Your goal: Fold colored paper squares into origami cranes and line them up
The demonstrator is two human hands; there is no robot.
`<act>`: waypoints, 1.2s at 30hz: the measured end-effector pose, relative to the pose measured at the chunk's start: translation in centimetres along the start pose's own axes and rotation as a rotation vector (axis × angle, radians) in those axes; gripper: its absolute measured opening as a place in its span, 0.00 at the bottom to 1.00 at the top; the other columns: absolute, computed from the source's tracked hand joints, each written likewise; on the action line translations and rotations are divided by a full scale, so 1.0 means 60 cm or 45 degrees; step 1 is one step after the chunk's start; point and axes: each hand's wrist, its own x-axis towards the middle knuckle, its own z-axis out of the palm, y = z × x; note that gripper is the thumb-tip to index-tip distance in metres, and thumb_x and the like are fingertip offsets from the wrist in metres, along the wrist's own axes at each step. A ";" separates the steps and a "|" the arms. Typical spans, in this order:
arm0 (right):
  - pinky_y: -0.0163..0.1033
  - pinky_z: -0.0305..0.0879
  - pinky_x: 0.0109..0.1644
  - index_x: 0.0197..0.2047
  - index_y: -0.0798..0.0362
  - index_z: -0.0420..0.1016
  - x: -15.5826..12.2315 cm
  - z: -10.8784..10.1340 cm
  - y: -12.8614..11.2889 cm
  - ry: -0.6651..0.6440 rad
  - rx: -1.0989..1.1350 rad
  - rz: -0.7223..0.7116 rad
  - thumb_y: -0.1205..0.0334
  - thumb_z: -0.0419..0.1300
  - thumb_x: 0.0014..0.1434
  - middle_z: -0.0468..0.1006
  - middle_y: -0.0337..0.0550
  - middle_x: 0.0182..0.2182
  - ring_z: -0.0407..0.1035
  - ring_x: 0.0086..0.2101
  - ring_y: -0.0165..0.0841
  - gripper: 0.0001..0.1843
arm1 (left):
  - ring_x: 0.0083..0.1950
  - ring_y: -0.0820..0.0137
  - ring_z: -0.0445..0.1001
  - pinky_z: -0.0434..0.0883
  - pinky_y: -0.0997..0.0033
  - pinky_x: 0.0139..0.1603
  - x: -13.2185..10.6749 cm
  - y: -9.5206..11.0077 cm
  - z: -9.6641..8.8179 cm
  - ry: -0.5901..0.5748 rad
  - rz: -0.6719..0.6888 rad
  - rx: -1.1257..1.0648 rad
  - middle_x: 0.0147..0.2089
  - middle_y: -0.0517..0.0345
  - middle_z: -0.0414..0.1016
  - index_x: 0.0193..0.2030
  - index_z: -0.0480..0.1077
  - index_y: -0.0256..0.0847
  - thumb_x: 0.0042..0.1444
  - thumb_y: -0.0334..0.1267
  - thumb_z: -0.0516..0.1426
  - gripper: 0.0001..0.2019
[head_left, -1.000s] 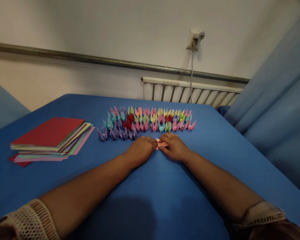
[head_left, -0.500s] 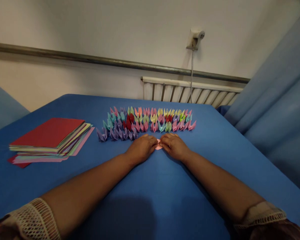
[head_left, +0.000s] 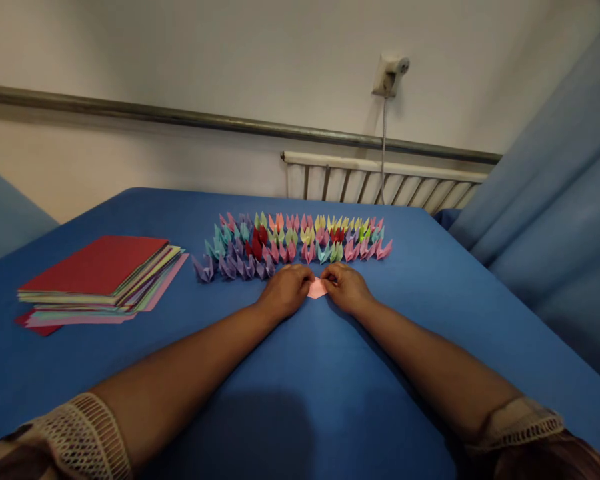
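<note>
Now left fingers [head_left: 305, 273] and right fingers [head_left: 330, 273] pinch the pink paper [head_left: 317, 289], more exposed than before.

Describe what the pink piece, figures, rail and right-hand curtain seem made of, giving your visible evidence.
Pink piece: probably matt paper; thin, with clean edges.
Figures: likely matt paper too; sharp folds and pointed tips.
Rail: perhaps metal, dull grey-brown with a faint sheen, though painted plastic is possible.
Curtain: apparently fabric, matt; soft, hanging folds.
</note>
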 end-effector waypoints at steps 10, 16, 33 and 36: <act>0.39 0.60 0.40 0.41 0.51 0.74 -0.008 -0.009 -0.020 -0.050 -0.214 0.105 0.56 0.61 0.59 0.76 0.46 0.37 0.69 0.38 0.37 0.10 | 0.41 0.64 0.72 0.68 0.64 0.43 -0.001 0.005 -0.007 -0.001 -0.013 0.009 0.37 0.55 0.76 0.36 0.73 0.40 0.57 0.33 0.56 0.05; 0.37 0.58 0.35 0.33 0.51 0.73 -0.004 -0.009 -0.022 -0.095 -0.066 0.225 0.59 0.63 0.57 0.75 0.40 0.32 0.68 0.32 0.33 0.06 | 0.41 0.64 0.72 0.68 0.65 0.44 -0.003 0.001 -0.003 -0.006 -0.008 -0.014 0.37 0.54 0.76 0.36 0.73 0.39 0.57 0.32 0.56 0.05; 0.40 0.57 0.43 0.36 0.51 0.72 -0.016 -0.019 -0.016 0.045 -0.056 -0.225 0.63 0.57 0.63 0.76 0.40 0.33 0.67 0.36 0.34 0.04 | 0.40 0.65 0.69 0.65 0.66 0.39 -0.011 0.009 -0.019 0.050 0.063 -0.076 0.35 0.57 0.75 0.36 0.73 0.40 0.59 0.36 0.55 0.05; 0.41 0.55 0.45 0.37 0.51 0.72 -0.018 -0.028 -0.022 0.118 -0.179 -0.295 0.61 0.54 0.65 0.75 0.43 0.35 0.66 0.39 0.36 0.08 | 0.41 0.64 0.69 0.65 0.64 0.43 -0.013 0.014 -0.025 0.146 0.116 -0.026 0.35 0.56 0.75 0.37 0.72 0.40 0.60 0.37 0.56 0.05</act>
